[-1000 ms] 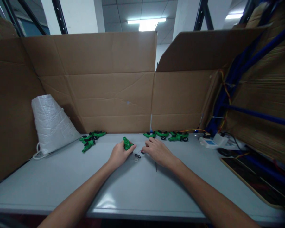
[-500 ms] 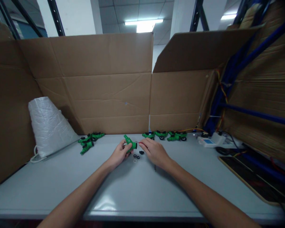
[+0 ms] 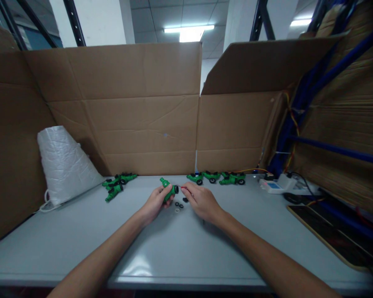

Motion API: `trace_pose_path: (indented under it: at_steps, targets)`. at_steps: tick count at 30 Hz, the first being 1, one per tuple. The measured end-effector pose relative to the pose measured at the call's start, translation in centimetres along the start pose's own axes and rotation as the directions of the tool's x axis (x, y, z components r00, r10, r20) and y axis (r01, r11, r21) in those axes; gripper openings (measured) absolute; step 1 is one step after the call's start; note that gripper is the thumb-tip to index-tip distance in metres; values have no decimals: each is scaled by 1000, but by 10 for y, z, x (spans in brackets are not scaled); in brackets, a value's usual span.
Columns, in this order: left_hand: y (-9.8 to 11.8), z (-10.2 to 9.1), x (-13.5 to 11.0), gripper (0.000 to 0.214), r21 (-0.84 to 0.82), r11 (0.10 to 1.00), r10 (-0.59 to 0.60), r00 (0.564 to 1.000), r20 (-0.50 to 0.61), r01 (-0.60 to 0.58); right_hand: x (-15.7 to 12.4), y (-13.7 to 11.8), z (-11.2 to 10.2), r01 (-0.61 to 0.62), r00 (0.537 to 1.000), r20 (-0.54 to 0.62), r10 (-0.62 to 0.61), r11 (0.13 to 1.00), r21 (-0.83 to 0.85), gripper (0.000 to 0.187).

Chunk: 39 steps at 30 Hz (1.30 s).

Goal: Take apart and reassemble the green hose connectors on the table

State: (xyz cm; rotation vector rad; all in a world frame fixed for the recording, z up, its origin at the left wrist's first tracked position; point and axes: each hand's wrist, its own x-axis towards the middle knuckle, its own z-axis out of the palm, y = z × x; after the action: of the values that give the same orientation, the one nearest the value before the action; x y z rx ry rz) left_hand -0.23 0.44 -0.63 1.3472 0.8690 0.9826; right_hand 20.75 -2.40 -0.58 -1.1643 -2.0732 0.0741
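My left hand (image 3: 157, 202) is closed around a green plastic hose fitting (image 3: 167, 189), which has a stepped spout at its upper left and a black ring at its right end. Just right of that black end, my right hand (image 3: 203, 201) pinches a slim tool with a red part (image 3: 183, 188). Most of this tool is hidden by the fingers, so its exact kind is unclear. Below, between the hands, lie small black rings (image 3: 179, 205), a pale ring (image 3: 177, 210) and a small black part (image 3: 185, 200), partly covered by my right hand.
Several green fittings with black parts (image 3: 113, 191) lie at the back left, and more (image 3: 233, 179) along the back right. A white wrapped bag (image 3: 66, 165) leans at left. A power strip (image 3: 273, 185) and a dark board (image 3: 329, 236) are at right. Cardboard walls (image 3: 136, 120) enclose the table.
The green fitting has turned in my left hand, and its black end shows more towards me. My right hand has shifted slightly, covering more of the small black part.
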Motion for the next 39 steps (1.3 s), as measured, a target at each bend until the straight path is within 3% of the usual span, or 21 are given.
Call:
trace_pose_path:
  at_steps: [9, 17, 21, 26, 35, 39]
  targets:
    - [-6, 7, -5, 56, 93, 995, 37, 999, 39, -41, -3, -6, 3, -85, 992, 99, 74, 991, 107, 27]
    - [-2, 7, -6, 53, 86, 990, 109, 991, 79, -116, -5, 0, 5, 29, 996, 76, -42, 987, 155, 17]
    - [-5, 3, -2, 54, 165, 971, 166, 985, 48, -172, -6, 2, 5, 89, 995, 35, -97, 977, 192, 25]
    - [-6, 3, -3, 57, 234, 959, 160, 987, 30, -162, -3, 1, 5, 116, 993, -34, -112, 975, 191, 16]
    - [-6, 4, 0, 55, 161, 970, 175, 984, 45, -180, -4, 4, 10, 9, 997, 76, -29, 969, 248, 15]
    - [-8, 2, 1, 54, 174, 970, 161, 985, 64, -169, -4, 4, 10, 32, 998, 43, -44, 965, 261, 12]
